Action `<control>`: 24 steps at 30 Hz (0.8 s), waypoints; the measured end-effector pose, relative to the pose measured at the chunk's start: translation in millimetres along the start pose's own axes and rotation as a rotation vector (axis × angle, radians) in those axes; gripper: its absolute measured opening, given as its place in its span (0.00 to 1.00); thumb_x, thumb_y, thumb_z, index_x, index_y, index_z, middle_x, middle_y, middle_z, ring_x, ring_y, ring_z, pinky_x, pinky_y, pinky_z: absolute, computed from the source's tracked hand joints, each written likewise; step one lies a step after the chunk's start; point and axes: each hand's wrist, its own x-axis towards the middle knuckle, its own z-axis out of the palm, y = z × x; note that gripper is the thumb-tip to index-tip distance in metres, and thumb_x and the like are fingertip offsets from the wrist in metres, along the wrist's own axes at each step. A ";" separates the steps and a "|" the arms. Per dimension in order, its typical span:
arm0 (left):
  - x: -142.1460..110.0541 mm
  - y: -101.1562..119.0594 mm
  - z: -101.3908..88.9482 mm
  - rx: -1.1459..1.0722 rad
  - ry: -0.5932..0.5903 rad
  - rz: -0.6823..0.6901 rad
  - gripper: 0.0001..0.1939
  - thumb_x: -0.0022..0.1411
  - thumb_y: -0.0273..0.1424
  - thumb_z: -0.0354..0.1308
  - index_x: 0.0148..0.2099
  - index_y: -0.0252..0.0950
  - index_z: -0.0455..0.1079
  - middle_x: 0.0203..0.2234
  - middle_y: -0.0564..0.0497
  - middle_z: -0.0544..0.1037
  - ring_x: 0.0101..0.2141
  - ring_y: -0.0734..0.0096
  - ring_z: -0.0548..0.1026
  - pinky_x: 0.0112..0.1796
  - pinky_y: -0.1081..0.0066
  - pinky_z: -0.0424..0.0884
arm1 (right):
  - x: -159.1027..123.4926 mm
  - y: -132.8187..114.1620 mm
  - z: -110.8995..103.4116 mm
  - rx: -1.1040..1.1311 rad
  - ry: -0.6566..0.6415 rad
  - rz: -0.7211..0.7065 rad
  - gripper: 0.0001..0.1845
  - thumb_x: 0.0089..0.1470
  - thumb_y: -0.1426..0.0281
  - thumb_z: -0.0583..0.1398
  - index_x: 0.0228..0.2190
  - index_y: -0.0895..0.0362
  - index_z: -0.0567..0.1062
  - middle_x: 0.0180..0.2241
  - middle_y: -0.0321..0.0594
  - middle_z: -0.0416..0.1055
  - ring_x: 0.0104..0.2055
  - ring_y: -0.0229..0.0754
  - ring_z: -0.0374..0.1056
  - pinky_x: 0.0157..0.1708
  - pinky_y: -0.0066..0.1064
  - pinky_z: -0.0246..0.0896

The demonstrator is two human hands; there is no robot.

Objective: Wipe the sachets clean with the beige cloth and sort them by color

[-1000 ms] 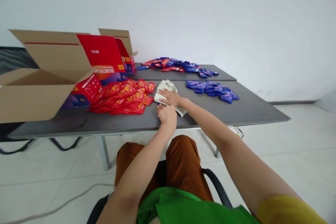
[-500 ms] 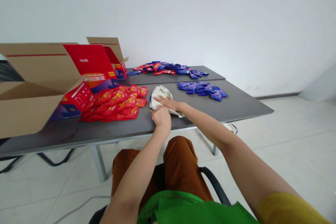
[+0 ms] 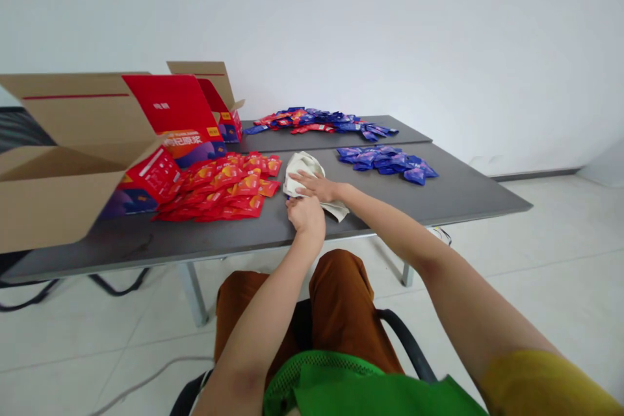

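On the table's front part, a cream cloth lies bunched and folded under my hands. My right hand rests on top of it, palm down, with the fingers stretched out. Just in front of the cloth's near left edge, my left hand is closed, its fingertips hidden. A sliver of blue shows beside its fingers, under the cloth; what it belongs to is too small to make out. To the left lies a heap of red sachets. A smaller pile of blue sachets sits to the right of the cloth.
Open cardboard boxes stand on the left, a near one with its flap over the table edge and another behind. Mixed red and blue sachets lie along the back. The dark table ends at the right.
The view has shifted slightly, so the table things appear a little further right. Both hands stay at the cloth, my right hand still flat on it and my left still closed.
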 end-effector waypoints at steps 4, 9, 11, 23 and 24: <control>0.0 -1.7 -3.4 -0.037 -0.054 0.037 0.25 0.66 0.18 0.36 0.52 0.22 0.73 0.34 0.32 0.78 0.39 0.56 0.78 0.37 0.63 0.70 | -28.0 0.9 -4.1 0.076 -0.102 -0.090 0.32 0.68 0.58 0.43 0.68 0.49 0.41 0.70 0.36 0.36 0.71 0.47 0.24 0.66 0.54 0.20; 1.1 -0.6 -3.9 -0.034 -0.053 0.019 0.22 0.65 0.18 0.39 0.49 0.21 0.74 0.36 0.30 0.78 0.41 0.56 0.77 0.38 0.64 0.69 | -10.7 8.2 -9.9 0.056 -0.150 -0.084 0.31 0.68 0.58 0.42 0.68 0.50 0.40 0.70 0.36 0.34 0.71 0.47 0.24 0.65 0.56 0.23; 1.4 0.4 -2.9 -0.020 -0.030 0.009 0.21 0.65 0.18 0.40 0.49 0.20 0.74 0.38 0.29 0.77 0.43 0.55 0.76 0.39 0.64 0.69 | 6.8 9.3 -10.5 0.024 -0.130 -0.032 0.32 0.68 0.57 0.42 0.68 0.52 0.39 0.70 0.38 0.34 0.71 0.48 0.24 0.65 0.56 0.26; -0.2 -1.4 -9.3 -0.042 -0.118 0.054 0.22 0.65 0.17 0.39 0.45 0.24 0.76 0.33 0.33 0.78 0.38 0.58 0.79 0.37 0.63 0.71 | 5.3 -4.5 -18.0 0.072 -0.168 -0.079 0.29 0.66 0.58 0.48 0.62 0.60 0.62 0.66 0.39 0.50 0.69 0.44 0.42 0.66 0.36 0.37; 0.1 -1.5 -9.6 -0.053 -0.125 0.060 0.22 0.64 0.17 0.39 0.45 0.25 0.76 0.33 0.34 0.78 0.37 0.58 0.79 0.37 0.62 0.71 | 0.3 -5.8 -20.1 0.089 -0.183 -0.067 0.30 0.65 0.57 0.47 0.61 0.60 0.63 0.66 0.40 0.51 0.68 0.45 0.45 0.66 0.35 0.40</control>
